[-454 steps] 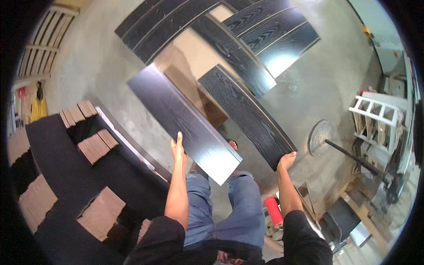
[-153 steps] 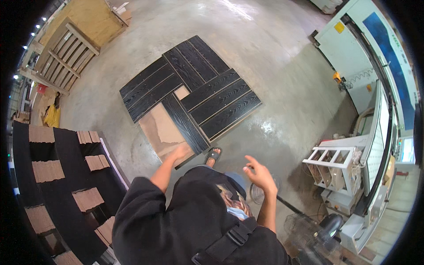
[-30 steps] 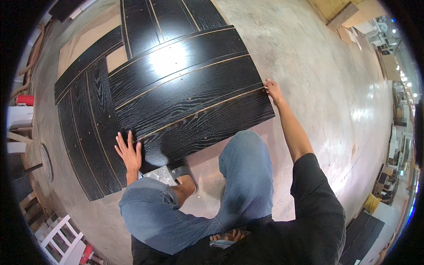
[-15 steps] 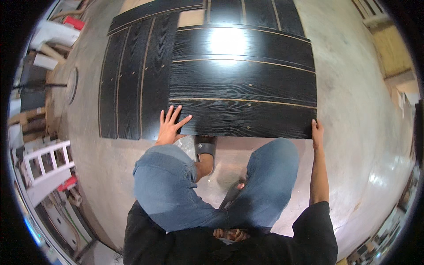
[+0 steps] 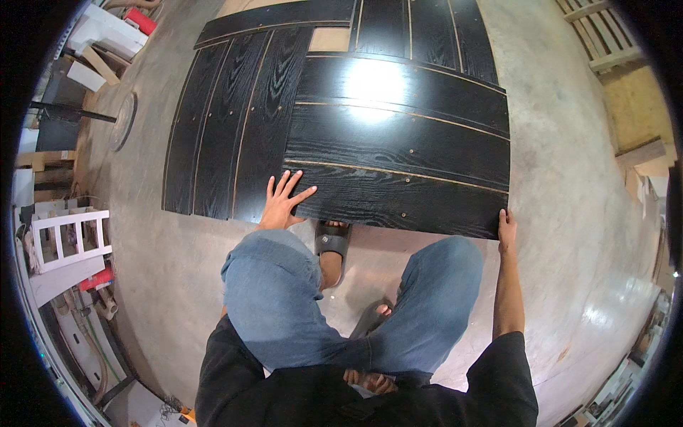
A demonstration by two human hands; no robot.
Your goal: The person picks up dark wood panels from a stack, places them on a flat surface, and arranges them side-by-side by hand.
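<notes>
down low, left hand lies spread on the nearest black plank; right hand grips its corner.

White slatted frame sitting at 9 o'clock, red can lying beside it; wooden pallet showing at 1 o'clock.

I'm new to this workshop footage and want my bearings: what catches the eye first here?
The glossy black wood-grain planks laid in a block pattern on the concrete floor stand out, with a bright glare on the middle ones. The left hand lies flat, fingers spread, on the nearest plank, while the right hand rests at its right corner. Blue-jeaned knees fill the foreground.
</notes>
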